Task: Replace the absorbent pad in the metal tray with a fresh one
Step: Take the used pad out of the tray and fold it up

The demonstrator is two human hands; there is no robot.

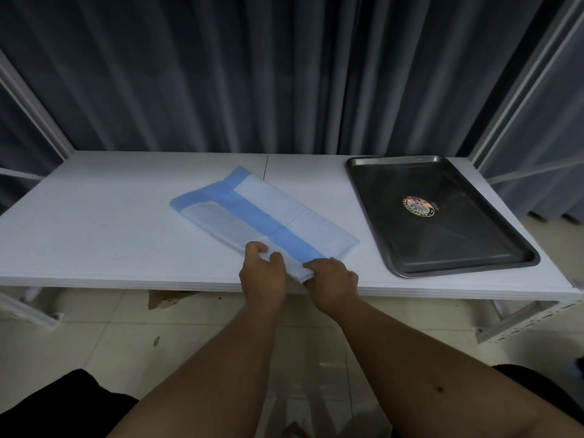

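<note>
A folded absorbent pad (268, 213), white with blue borders, lies diagonally on the middle of the white table. My left hand (264, 273) and my right hand (331, 278) both pinch its near end at the table's front edge, side by side. The metal tray (392, 248) sits on the right of the table, apart from the pad. It holds no pad, and a round sticker (418, 206) shows on its bare bottom.
The white table (94, 235) backs onto dark curtains (221, 74). White metal frame posts (521, 99) stand at both sides. The tiled floor (126, 336) lies below the front edge, with a scrap of cardboard (164, 298) under the table.
</note>
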